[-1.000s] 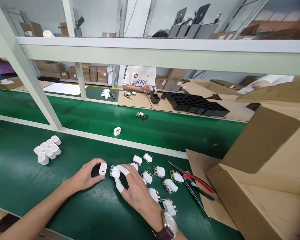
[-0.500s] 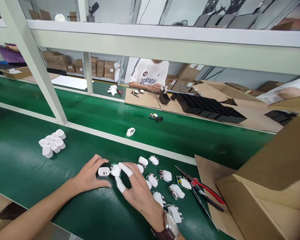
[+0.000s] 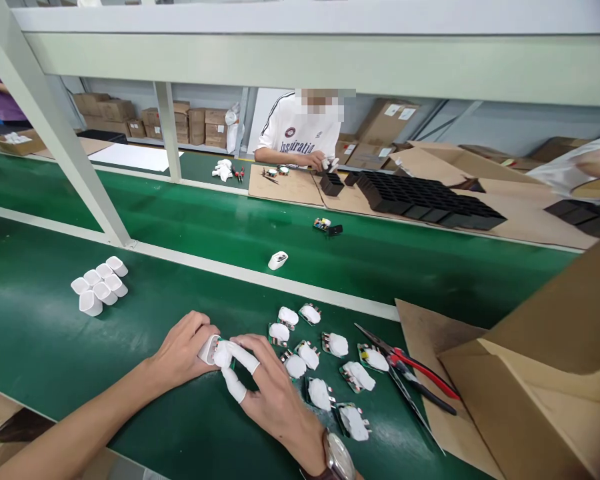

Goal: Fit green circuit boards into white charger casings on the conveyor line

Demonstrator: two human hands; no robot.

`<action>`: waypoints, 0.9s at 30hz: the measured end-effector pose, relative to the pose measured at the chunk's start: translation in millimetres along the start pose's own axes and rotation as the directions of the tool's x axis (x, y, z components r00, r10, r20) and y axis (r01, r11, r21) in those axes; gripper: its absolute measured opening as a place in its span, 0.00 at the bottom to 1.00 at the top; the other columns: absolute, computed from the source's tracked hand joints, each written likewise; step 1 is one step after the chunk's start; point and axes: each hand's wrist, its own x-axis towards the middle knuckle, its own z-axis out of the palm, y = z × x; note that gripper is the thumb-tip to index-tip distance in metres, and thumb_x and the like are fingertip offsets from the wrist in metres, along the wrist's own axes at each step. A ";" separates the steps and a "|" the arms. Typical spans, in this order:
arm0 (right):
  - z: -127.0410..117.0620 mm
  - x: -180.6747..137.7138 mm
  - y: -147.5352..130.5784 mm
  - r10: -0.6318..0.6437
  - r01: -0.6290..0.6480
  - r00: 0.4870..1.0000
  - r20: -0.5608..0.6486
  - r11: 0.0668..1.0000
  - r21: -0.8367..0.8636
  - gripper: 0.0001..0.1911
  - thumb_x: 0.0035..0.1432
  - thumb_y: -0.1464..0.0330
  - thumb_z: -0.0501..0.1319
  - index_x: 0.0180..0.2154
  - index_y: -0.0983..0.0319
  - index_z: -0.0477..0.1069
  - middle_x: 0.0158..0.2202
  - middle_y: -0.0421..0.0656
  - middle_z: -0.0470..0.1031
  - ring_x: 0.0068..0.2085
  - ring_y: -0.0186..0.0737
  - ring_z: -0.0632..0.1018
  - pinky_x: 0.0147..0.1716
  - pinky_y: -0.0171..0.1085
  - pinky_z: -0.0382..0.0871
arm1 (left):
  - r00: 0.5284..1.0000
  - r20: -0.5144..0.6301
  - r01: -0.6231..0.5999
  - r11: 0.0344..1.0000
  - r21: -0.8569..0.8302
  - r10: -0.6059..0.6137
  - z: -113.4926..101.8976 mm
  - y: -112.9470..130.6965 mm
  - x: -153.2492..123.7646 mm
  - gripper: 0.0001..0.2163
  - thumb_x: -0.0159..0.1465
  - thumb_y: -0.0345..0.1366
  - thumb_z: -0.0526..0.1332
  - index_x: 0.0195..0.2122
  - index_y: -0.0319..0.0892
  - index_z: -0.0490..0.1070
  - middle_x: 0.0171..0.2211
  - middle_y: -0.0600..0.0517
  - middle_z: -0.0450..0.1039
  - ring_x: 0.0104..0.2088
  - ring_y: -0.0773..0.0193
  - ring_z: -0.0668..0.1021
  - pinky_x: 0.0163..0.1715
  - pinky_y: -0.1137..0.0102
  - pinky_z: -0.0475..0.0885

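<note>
My left hand (image 3: 183, 350) is closed around a small white charger shell (image 3: 208, 348) on the green mat. My right hand (image 3: 270, 393), with white finger cots on thumb and forefinger, pinches a white-capped circuit board (image 3: 223, 353) and presses it against the shell's open end. To the right of my hands lie several more white-capped circuit boards (image 3: 320, 393) spread on the mat. A cluster of empty white shells (image 3: 99, 285) stands at the left.
Red-handled pliers (image 3: 415, 377) lie by a cardboard sheet and a large open cardboard box (image 3: 545, 393) at right. One white shell (image 3: 278, 260) and a small black part (image 3: 329, 227) ride the conveyor belt. A person in a white shirt (image 3: 293, 137) works opposite beside black trays (image 3: 425, 200).
The shell in my left hand was tipped onto its side and brought against the board held in my right fingers. The loose shell and black part on the belt drifted right.
</note>
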 end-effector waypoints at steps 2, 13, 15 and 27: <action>0.0 0.5 -0.6 -0.010 0.010 1.000 0.002 1.000 -0.020 0.27 0.67 0.79 0.61 0.64 0.56 0.64 0.55 0.52 0.74 0.55 0.51 0.77 0.50 0.52 0.80 | 1.000 -0.006 -0.011 1.000 0.011 0.011 -0.6 1.9 1.4 0.10 0.69 0.40 0.66 0.49 0.44 0.70 0.41 0.47 0.72 0.38 0.57 0.78 0.38 0.63 0.77; 0.6 2.8 -7.6 -0.008 0.022 0.996 0.087 0.987 -0.160 0.16 0.70 0.72 0.63 0.57 0.61 0.68 0.55 0.54 0.74 0.54 0.55 0.76 0.48 0.53 0.82 | 0.996 0.091 0.022 0.997 -0.072 -0.015 4.8 4.8 -0.5 0.13 0.67 0.43 0.69 0.48 0.44 0.72 0.41 0.46 0.73 0.39 0.55 0.78 0.38 0.62 0.77; -0.5 1.9 -6.0 -0.008 0.019 0.997 0.073 0.988 -0.156 0.19 0.70 0.69 0.65 0.59 0.62 0.67 0.57 0.55 0.72 0.57 0.55 0.75 0.53 0.54 0.81 | 0.989 0.145 0.056 0.985 -0.161 -0.033 4.8 4.2 -0.6 0.17 0.66 0.46 0.70 0.50 0.43 0.72 0.43 0.45 0.74 0.41 0.54 0.78 0.40 0.61 0.78; 0.5 1.8 -2.1 0.009 0.002 0.998 0.068 0.987 -0.163 0.20 0.72 0.75 0.57 0.63 0.59 0.66 0.56 0.52 0.76 0.55 0.50 0.78 0.54 0.52 0.80 | 0.991 0.130 0.009 0.954 -0.299 0.031 -14.2 2.7 -10.3 0.09 0.74 0.31 0.60 0.53 0.49 0.72 0.52 0.46 0.77 0.49 0.58 0.82 0.50 0.63 0.80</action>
